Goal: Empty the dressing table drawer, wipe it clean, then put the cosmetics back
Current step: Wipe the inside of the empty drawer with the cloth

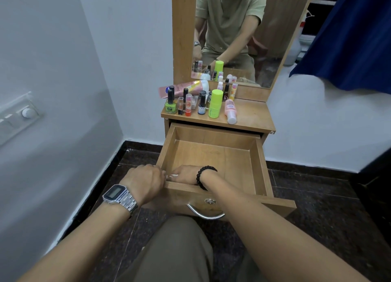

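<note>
the right hand [183,174] fingers are hidden behind the drawer [213,152] front; labels on the cosmetics [201,100] are unreadable.

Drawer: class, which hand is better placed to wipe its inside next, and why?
Right. The right hand is already inside the drawer, low at its front left corner, over something white. The left hand grips the drawer's front edge outside, steadying it.

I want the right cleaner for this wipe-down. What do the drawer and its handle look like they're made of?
The drawer looks like laminated board with a matte wood-grain finish: even tan colour, flat panels and square edges. Solid wood can't be ruled out. The handle looks like polished metal, silvery with bright highlights along its curve.
</note>
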